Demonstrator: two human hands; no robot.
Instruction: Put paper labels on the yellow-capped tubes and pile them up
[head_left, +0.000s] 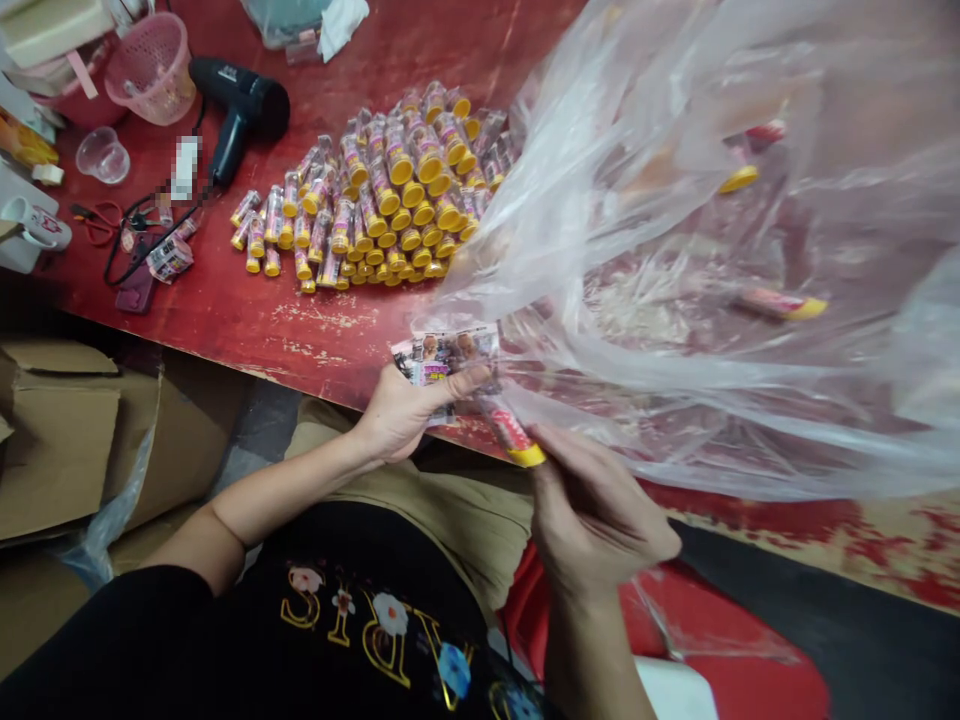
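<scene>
My left hand (401,408) is closed on several flat printed plastic wrappers (442,352), its thumb lying across them. Between the fingertips of my right hand (600,505) is a small candy-like tube (508,425) with a red print and a yellow cap. The tube's far end meets the wrappers near my left thumb; I cannot tell whether it is inside one. Beyond my hands lies a pile of wrapped tubes with yellow caps (390,195). A large clear plastic bag (660,290) with a few loose tubes in it spreads to the right, close to both hands.
On the red table (322,340) at the left are a black hair dryer (240,105), a pink basket (154,70), a clear cup (103,155), red-handled scissors (101,222) and a white mug (34,225). Cardboard boxes (67,430) stand below the table edge; a red stool (720,620) is at lower right.
</scene>
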